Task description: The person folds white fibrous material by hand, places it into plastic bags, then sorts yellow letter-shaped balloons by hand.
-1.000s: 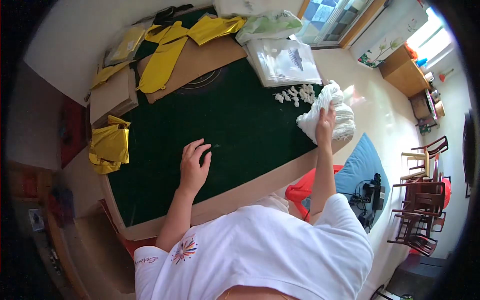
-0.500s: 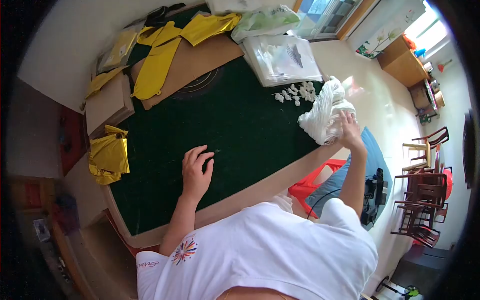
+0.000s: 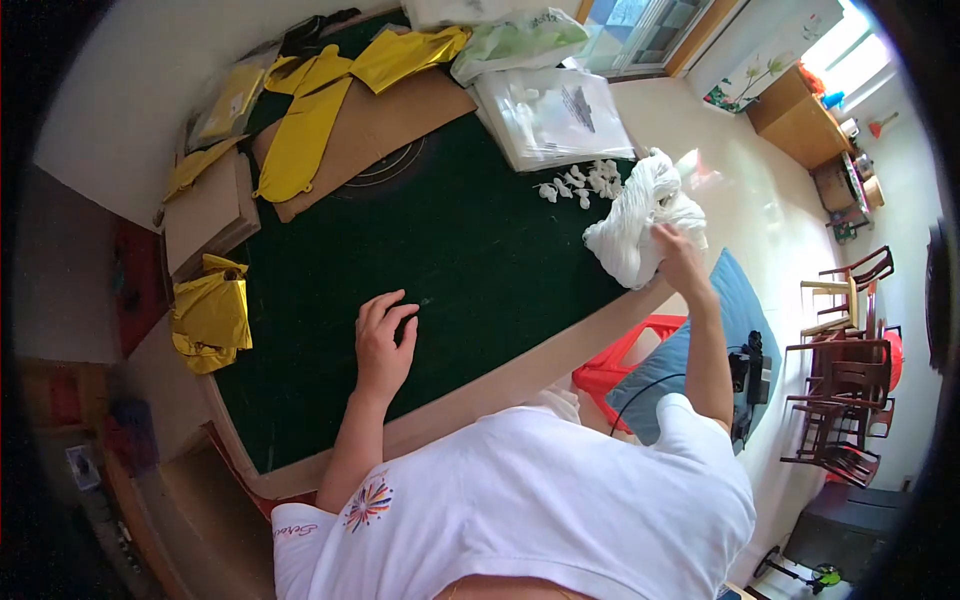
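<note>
A loose bundle of white string [image 3: 625, 235] lies at the right corner of the green-topped table [image 3: 480, 270]. My right hand [image 3: 684, 264] is at its near right side, fingers bent together against the strands; the fingertips are partly hidden in them. My left hand [image 3: 384, 345] rests over the green surface near the front edge, fingers apart and loosely curved, holding nothing. Several small white knotted pieces [image 3: 580, 185] lie just beyond the string.
Farther back are a stack of clear plastic bags [image 3: 550, 120], a green-white bag [image 3: 520, 45], a cardboard sheet [image 3: 400, 125] and gold foil pieces [image 3: 305, 140]. Crumpled gold foil [image 3: 212, 315] and a cardboard box [image 3: 210, 215] sit left. A red stool [image 3: 600, 380] and blue cushion [image 3: 675, 380] stand right.
My right hand has shifted left and slightly down along the string bundle, its fingers now more bent. My left hand keeps its pose; the whole view has shifted slightly.
</note>
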Available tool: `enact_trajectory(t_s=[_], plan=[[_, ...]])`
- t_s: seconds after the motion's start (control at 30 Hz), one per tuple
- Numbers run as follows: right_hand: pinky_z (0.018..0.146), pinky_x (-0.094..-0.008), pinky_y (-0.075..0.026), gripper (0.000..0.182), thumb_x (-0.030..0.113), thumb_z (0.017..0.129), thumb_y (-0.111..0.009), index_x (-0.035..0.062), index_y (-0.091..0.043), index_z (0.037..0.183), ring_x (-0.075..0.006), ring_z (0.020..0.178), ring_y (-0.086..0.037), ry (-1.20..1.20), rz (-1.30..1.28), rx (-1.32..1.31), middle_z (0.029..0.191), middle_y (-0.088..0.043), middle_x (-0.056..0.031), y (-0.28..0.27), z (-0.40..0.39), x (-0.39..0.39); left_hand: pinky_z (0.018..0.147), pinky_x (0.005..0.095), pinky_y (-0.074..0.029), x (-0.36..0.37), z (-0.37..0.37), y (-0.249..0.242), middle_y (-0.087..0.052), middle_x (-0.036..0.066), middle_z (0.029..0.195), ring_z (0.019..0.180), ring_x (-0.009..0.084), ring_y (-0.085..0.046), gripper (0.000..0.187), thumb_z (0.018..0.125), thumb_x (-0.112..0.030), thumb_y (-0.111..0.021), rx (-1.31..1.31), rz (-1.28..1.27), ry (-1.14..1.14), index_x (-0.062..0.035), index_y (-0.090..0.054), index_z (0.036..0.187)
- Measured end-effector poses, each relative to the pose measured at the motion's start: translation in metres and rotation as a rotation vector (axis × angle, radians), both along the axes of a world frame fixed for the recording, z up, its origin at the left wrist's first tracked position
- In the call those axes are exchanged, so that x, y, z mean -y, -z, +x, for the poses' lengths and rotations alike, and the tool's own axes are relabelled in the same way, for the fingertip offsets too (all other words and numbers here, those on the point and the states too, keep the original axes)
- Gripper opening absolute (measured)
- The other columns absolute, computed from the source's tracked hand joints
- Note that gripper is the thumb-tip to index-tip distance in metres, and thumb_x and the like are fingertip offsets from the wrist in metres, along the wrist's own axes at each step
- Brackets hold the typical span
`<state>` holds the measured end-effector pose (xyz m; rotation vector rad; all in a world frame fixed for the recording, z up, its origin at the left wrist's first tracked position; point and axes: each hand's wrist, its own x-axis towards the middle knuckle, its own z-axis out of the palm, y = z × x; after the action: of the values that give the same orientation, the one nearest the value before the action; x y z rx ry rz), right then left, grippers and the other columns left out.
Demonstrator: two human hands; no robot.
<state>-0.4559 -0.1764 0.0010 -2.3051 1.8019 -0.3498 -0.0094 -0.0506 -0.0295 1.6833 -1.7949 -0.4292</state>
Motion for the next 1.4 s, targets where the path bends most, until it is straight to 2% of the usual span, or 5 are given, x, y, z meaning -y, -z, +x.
enact_trajectory(t_s=[0.3, 0.4, 0.53, 1.0, 1.4], plan=[[0.094, -0.0375, -0.042, 0.041, 0.006, 0.081, -0.058, 0.0022, -0.049, 0.121, -0.0370, 0.110, -0.053, 0.319, 0.019, 0.634, 0.113, -0.059, -0.0172, -0.028, -0.066, -0.020, 0.095, 0.0374, -0.042, -0.001, 0.002, 0.003, -0.056, 0.008, 0.116, 0.112, 0.0252, -0.049, 0.014, 0.085, -0.009, -0.060, 0.004, 0.006, 0.003, -0.0074, -0.064, 0.098], [0.079, -0.0387, -0.050, 0.054, 0.047, 0.087, -0.051, 0.0064, -0.049, 0.123, -0.0312, 0.088, -0.063, 0.813, -0.098, -0.016, 0.099, -0.064, -0.0171, 0.062, -0.194, 0.000, 0.094, 0.0372, -0.043, -0.001, 0.002, 0.001, -0.055, 0.007, 0.118, 0.113, 0.0252, -0.049, 0.013, 0.087, -0.010, -0.059, 0.010, 0.028, 0.010, -0.0079, -0.063, 0.099], [0.092, -0.0408, -0.043, 0.053, 0.042, 0.093, -0.042, -0.0007, -0.045, 0.125, -0.0380, 0.107, -0.055, 1.099, 0.410, 0.895, 0.118, -0.056, -0.0223, 0.036, -0.117, 0.010, 0.093, 0.0367, -0.044, -0.001, 0.002, 0.000, -0.055, 0.007, 0.117, 0.112, 0.0250, -0.049, 0.014, 0.087, -0.010, -0.059, 0.017, 0.023, 0.006, -0.0081, -0.063, 0.100], [0.092, -0.0430, -0.042, 0.033, 0.021, 0.090, -0.047, 0.0073, -0.053, 0.120, -0.0368, 0.108, -0.053, 0.406, -0.132, -0.567, 0.118, -0.056, -0.0194, 0.064, -0.168, 0.101, 0.092, 0.0380, -0.043, 0.000, 0.009, 0.007, -0.057, 0.009, 0.114, 0.109, 0.0274, -0.050, 0.015, 0.081, -0.007, -0.064, -0.039, -0.072, 0.030, -0.0068, -0.065, 0.095], [0.096, -0.0365, -0.041, 0.032, 0.011, 0.085, -0.060, 0.0055, -0.057, 0.116, -0.0314, 0.113, -0.053, -0.316, -0.276, 0.350, 0.120, -0.057, -0.0144, -0.061, 0.248, 0.103, 0.093, 0.0399, -0.042, 0.002, 0.014, 0.011, -0.057, 0.009, 0.113, 0.111, 0.0267, -0.050, 0.014, 0.081, -0.012, -0.064, -0.026, -0.078, -0.005, -0.0071, -0.065, 0.095]])
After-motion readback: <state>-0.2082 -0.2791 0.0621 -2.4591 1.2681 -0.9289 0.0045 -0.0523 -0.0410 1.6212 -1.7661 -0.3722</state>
